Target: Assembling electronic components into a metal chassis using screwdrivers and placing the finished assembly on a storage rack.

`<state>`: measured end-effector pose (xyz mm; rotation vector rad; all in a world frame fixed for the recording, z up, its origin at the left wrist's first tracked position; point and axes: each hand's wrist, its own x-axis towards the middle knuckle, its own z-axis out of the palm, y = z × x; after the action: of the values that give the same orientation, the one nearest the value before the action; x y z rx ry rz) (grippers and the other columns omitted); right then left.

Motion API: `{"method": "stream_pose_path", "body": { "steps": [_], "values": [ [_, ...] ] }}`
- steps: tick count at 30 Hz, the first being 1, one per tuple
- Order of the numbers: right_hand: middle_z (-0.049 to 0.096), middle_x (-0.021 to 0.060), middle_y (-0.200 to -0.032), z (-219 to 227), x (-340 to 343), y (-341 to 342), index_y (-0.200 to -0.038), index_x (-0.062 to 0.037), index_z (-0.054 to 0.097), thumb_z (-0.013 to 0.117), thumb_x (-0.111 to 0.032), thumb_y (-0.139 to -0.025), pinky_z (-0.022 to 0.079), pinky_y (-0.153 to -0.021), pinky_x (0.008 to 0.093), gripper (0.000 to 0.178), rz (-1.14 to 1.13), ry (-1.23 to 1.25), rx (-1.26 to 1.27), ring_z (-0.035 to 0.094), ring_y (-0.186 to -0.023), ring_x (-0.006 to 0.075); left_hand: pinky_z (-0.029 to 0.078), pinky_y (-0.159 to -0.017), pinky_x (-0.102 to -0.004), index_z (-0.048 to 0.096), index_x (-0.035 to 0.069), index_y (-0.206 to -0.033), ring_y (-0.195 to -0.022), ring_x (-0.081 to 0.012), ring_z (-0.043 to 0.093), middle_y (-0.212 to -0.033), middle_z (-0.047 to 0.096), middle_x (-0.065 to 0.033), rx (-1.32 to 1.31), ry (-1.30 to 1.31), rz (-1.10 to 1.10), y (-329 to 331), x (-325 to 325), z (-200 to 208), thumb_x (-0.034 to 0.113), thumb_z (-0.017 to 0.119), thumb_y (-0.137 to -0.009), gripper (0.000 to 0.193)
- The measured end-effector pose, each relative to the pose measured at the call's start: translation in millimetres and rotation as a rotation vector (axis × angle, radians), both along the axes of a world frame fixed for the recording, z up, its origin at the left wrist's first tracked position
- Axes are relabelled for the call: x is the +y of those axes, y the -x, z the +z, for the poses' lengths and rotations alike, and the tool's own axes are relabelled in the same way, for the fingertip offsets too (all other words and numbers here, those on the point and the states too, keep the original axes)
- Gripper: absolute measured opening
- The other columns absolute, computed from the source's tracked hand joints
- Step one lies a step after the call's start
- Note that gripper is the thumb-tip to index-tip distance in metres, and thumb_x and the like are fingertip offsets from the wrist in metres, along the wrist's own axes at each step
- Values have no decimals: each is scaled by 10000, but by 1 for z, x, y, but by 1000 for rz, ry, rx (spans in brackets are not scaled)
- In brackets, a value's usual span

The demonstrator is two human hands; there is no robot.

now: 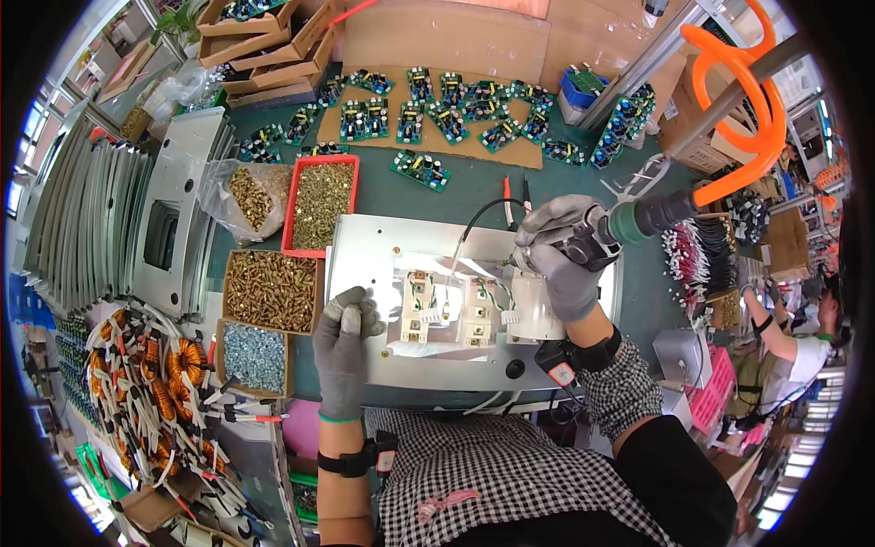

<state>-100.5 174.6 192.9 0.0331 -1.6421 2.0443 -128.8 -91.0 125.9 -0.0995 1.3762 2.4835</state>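
Observation:
A flat silver metal panel (363,255) lies on the bench before me, with a shiny rectangular section in its middle. Two cream blocks with metal contacts, a left block (416,314) and a right block (478,319), sit on it with short wires and white plugs. My right hand (563,260), grey-gloved, is closed round a black air screwdriver (588,244) over the panel's right side; its tip is hidden by the hand. Over the panel's left edge, beside the screw boxes, my gloved left hand (344,337) is closed with fingertips together; what they pinch, if anything, cannot be made out.
An orange coiled hose (752,118) hangs at upper right. Left are a red tray of small brass parts (321,205), a box of brass screws (272,290), a box of silvery fasteners (255,356), stacked metal panels (87,219) and copper coils (169,374). Circuit boards (421,169) lie behind.

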Motion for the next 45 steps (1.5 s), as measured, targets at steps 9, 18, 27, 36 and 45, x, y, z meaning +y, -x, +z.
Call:
{"method": "stream_pose_path", "body": {
  "steps": [9, 18, 27, 36, 45],
  "values": [
    [607, 136, -944, 42, -17, -10, -1042, -18, 495, 560, 126, -646, 524, -681, 276, 426, -44, -87, 46, 618, -805, 167, 489, -615, -242, 542, 33, -1032, -672, -95, 528, -805, 561, -39, -240, -50, -230, -36, 15, 27, 294, 636, -868, 322],
    [559, 180, -1066, 87, -54, -54, -1197, -48, 430, 610, -45, -762, 528, -538, 406, 470, 380, 2, 322, 607, -823, 302, 471, -552, -204, 538, 18, -1063, -628, -79, 526, -810, 553, -11, -479, -259, -468, -55, 26, 31, 359, 615, -863, 403],
    [563, 228, -1059, 76, -73, -70, -1158, -26, 399, 644, 26, -762, 527, -789, 385, 468, 378, 218, 175, 604, -929, 269, 448, -532, -203, 540, 4, -1048, -589, -69, 498, -777, 536, -2, -407, -203, -570, -68, 23, 22, 444, 600, -846, 487],
    [564, 228, -1042, 55, -66, -86, -1155, -13, 401, 634, 66, -737, 535, -812, 368, 485, 416, 186, 200, 603, -961, 276, 416, -501, -199, 524, 28, -1055, -564, -69, 470, -716, 499, 8, -395, -195, -813, -75, 29, 10, 613, 532, -814, 632],
    [542, 184, -1039, 10, -55, -111, -1136, -47, 384, 648, -22, -771, 517, -612, 355, 451, 118, -114, -5, 598, -827, 254, 485, -792, -316, 433, 51, -1262, -881, -156, 548, -1040, 555, -90, -440, -87, -990, -101, 26, -37, 644, 490, -827, 738]
  ]
}}
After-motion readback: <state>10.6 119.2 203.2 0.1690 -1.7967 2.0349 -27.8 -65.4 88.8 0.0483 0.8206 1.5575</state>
